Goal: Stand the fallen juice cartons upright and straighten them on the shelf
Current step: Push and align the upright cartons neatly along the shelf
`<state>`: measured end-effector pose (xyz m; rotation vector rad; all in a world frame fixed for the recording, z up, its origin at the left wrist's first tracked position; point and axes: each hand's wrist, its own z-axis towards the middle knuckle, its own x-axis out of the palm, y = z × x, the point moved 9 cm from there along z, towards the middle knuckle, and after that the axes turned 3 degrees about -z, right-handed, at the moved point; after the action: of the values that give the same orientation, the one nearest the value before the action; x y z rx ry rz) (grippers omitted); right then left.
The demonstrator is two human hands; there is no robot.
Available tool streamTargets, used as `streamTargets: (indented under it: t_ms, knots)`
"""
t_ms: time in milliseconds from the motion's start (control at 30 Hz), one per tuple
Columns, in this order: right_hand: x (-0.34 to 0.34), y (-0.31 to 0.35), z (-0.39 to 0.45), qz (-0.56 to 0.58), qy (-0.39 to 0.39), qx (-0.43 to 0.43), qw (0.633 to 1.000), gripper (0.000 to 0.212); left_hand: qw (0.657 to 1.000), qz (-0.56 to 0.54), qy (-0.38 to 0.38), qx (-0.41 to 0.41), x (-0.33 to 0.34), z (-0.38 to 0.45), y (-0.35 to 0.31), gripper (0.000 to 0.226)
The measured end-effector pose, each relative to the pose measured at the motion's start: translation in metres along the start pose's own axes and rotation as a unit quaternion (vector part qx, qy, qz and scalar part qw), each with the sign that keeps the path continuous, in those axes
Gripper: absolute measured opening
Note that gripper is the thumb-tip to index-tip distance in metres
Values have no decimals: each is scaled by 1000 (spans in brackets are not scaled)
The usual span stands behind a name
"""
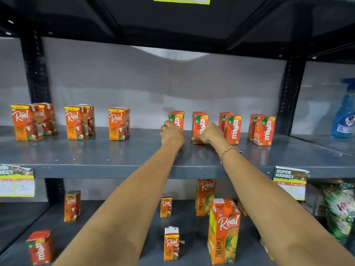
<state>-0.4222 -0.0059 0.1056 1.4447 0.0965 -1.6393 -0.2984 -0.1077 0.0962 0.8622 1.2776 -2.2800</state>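
Note:
On the grey middle shelf stand small orange Real cartons at the left in three short rows. Red-orange Maaza cartons stand in four rows at the right. My left hand is wrapped around the leftmost Maaza carton, which is upright. My right hand grips the second Maaza carton near its base, also upright. Two further Maaza rows stand to the right, untouched.
A blue spray bottle stands at the far right. The lower shelf holds scattered upright Real cartons, two tall pineapple cartons, a Maaza carton and a green packet. Black shelf posts flank the bay. Price labels hang on the shelf edge.

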Motion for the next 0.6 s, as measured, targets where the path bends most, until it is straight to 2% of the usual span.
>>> streamTargets:
  t_ms: [200, 600]
  knots:
    - [-4, -13, 9, 25, -28, 1, 999, 65, 1000, 20, 12, 15, 6, 3, -9, 74]
    - [0, -9, 11, 18, -32, -19, 999, 71, 1000, -1, 11, 3, 9, 4, -10, 75]
